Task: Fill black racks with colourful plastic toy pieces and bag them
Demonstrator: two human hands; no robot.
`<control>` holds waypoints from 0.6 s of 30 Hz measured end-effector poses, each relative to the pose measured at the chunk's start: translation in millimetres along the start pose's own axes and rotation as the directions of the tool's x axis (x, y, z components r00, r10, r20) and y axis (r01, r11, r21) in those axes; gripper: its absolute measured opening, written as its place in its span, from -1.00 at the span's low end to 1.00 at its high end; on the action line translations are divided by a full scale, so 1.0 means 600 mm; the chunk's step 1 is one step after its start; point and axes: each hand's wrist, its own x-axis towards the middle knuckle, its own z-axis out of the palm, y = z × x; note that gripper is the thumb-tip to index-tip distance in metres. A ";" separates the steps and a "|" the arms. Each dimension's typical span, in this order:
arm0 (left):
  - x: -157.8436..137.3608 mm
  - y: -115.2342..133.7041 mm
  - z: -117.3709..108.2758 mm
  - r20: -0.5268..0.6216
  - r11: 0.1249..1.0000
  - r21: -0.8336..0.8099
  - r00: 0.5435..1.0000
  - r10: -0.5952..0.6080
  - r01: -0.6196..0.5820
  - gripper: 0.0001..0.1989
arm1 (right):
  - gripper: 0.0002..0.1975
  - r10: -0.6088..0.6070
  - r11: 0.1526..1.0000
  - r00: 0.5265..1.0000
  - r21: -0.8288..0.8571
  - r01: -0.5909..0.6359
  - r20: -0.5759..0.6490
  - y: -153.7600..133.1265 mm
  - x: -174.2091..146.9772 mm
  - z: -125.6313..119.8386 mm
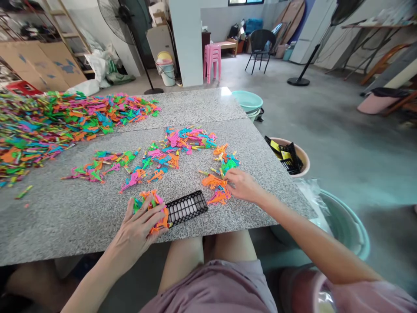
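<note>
A black openwork plastic basket [187, 208] lies near the front edge of the table, its right part bare. Bright orange, pink and green plastic toys [156, 198] fill its left end. Across that end lies my left hand [141, 219], closed over basket and toys, fingers on the far side and thumb on the near side. My right hand [243, 184] is at a small pile of orange, blue and pink toys [216, 187] right of the basket. Its bent fingers pinch at the pile's right side; the fingertips partly hide what they hold.
Loose toy clusters [163, 156] lie beyond the basket, and a large heap [81, 115] covers the table's far left. Right of the speckled table [260, 152] stand a tub of black baskets [289, 156], a turquoise basin [247, 101] and a large green tub [348, 221].
</note>
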 end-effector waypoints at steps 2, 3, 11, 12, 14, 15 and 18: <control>0.001 -0.001 -0.001 0.022 1.000 0.003 1.000 -0.011 0.011 -0.68 | -0.76 -0.010 0.997 1.000 -0.073 0.010 -0.001 0.010 0.043 0.002; 0.001 0.000 -0.001 0.023 1.000 0.006 1.000 -0.016 0.016 -0.68 | -0.74 -0.068 0.990 0.997 -0.123 0.070 0.025 0.010 0.067 0.006; 0.001 0.011 -0.002 0.042 0.998 0.005 0.997 -0.058 0.058 -0.75 | -0.78 -0.401 0.822 0.840 -0.261 0.507 0.366 -0.005 0.200 0.040; 0.001 0.012 -0.002 0.048 0.998 0.003 0.997 -0.063 0.062 -0.76 | -0.79 -0.386 0.845 0.855 -0.239 0.478 0.347 0.001 0.203 0.036; 0.001 0.015 -0.004 0.059 0.997 -0.006 0.996 -0.070 0.071 -0.76 | -0.81 -0.333 0.917 0.912 -0.142 0.373 0.240 0.015 0.197 0.025; 0.001 0.016 -0.005 0.065 0.997 -0.012 0.995 -0.071 0.072 -0.76 | -0.84 -0.296 0.949 0.940 -0.062 0.310 0.168 0.018 0.188 0.023; 0.001 0.019 -0.008 0.089 0.996 -0.029 0.993 -0.083 0.085 -0.75 | -0.90 -0.126 0.959 0.992 0.260 0.114 0.030 0.001 0.141 0.038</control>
